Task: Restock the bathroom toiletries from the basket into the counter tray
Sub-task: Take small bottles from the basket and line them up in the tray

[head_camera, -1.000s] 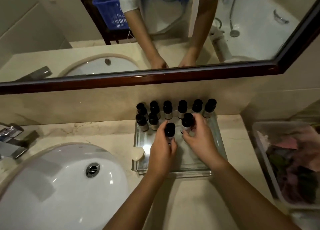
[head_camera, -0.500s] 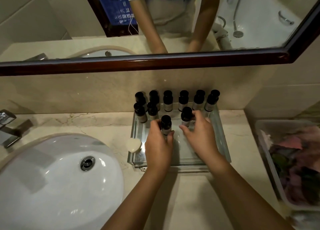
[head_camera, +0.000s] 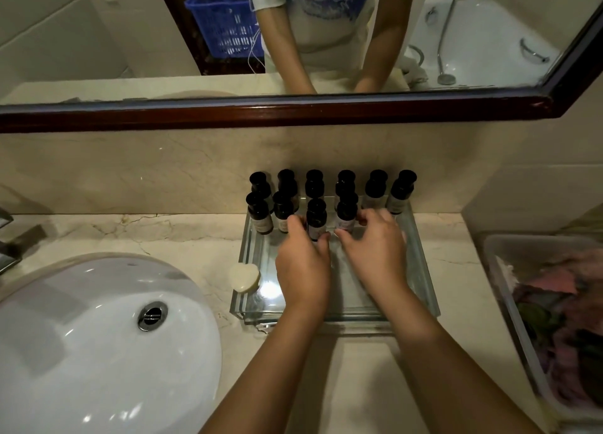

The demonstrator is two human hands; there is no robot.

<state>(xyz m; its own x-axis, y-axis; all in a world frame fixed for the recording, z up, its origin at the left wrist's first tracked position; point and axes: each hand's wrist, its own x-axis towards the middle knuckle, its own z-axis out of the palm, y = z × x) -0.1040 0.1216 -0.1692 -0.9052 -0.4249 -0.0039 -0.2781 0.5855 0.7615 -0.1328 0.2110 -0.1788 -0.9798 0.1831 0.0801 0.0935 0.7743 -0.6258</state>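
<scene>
The marble counter (head_camera: pixel 359 384) fills the lower view, with the dark-framed mirror (head_camera: pixel 293 110) across 12 o'clock. In its glass a blue basket (head_camera: pixel 225 25) shows at 11 o'clock. The white sink (head_camera: pixel 81 352) lies at 8 o'clock and a clear bin (head_camera: pixel 509 296) of crumpled cloth at 4 o'clock. The glass tray (head_camera: pixel 421 270) sits at centre against the wall. The left hand (head_camera: pixel 303 267) curls its fingers and thumb round a black-capped bottle (head_camera: pixel 316 218) standing in the tray. The right hand (head_camera: pixel 375 254) pinches the neighbouring bottle (head_camera: pixel 346 213) at the first one's 3 o'clock. The other bottles (head_camera: pixel 375 189) stand upright along the tray's 12 o'clock edge. A heart-shaped soap (head_camera: pixel 244 277) rests on the tray's 9 o'clock rim.
</scene>
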